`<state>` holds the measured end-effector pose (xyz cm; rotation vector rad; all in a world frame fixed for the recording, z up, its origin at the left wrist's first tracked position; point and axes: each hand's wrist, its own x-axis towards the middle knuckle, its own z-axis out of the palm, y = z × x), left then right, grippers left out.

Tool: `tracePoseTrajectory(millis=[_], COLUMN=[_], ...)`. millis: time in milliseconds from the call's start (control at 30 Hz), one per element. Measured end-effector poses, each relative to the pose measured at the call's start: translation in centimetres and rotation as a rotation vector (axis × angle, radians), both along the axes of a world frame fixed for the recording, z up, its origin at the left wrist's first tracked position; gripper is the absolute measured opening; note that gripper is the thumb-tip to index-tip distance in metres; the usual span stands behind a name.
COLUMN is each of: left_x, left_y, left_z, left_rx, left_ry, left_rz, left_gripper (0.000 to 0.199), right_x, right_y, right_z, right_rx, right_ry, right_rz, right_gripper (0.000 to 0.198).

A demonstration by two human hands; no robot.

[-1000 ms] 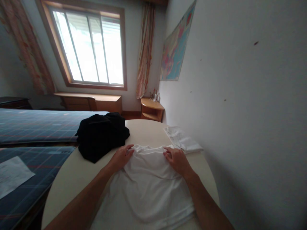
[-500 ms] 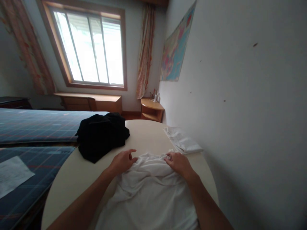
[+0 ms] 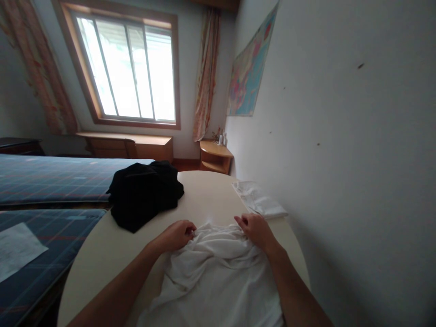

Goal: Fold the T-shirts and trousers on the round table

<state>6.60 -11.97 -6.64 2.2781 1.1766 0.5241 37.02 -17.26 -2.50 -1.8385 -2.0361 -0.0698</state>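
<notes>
A white cloth garment (image 3: pixel 218 272), rumpled at its far edge, lies on the round cream table (image 3: pixel 204 193) in front of me. My left hand (image 3: pixel 180 234) grips its far left corner with curled fingers. On the opposite corner, my right hand (image 3: pixel 254 228) is closed around the fabric, thumb pointing inward. Between the hands the far edge is gathered in loose folds. Which part of the garment this edge is, I cannot tell.
A black garment (image 3: pixel 143 193) is heaped at the table's left edge. A folded white cloth (image 3: pixel 260 200) lies by the right wall. Mattresses with a plaid cover (image 3: pixel 61 179) stand left, one bearing a sheet of paper (image 3: pixel 20 250). A corner shelf (image 3: pixel 216 150) stands beyond the table.
The garment's far edge has been drawn slightly toward me and bunched into more folds. My left hand's fingers have curled in, and it has moved a little nearer.
</notes>
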Motion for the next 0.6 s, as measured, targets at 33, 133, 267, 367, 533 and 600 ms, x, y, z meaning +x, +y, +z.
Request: tracePoseTrajectory(millis=[33,133,267,367,533,600], left_x=[0.0,0.3,1.0,1.5,1.3,1.0], left_y=[-0.1,-0.4,-0.7,-0.6,-0.7,-0.9], left_z=[0.1,0.6,1.1,1.0,0.8,1.0], left_rx=[-0.001,-0.052,-0.127,-0.127,-0.156,-0.179], left_ry=[-0.007,-0.015,-0.118,-0.190,-0.171,-0.140], left_rz=[0.014,0.051,0.060,0.095,0.042,-0.026], left_gripper=[0.024,0.025,0.018,0.031,0.042,0.039], right_x=[0.1,0.5,0.7,0.5,0.4,0.6], right_y=[0.0,-0.2,-0.7,-1.0,-0.8,-0.4], right_z=[0.1,0.2,0.1,0.3,0.4,0.1], right_rx=[0.000,-0.055,-0.175,-0.217,-0.172,-0.102], right_ry=[0.015,0.042,0.007,-0.011,0.014,0.056], right_rz=[-0.010,0.002,0.033,0.047,0.128,0.177], right_gripper=[0.039,0.027,0.034,0.032,0.021,0.020])
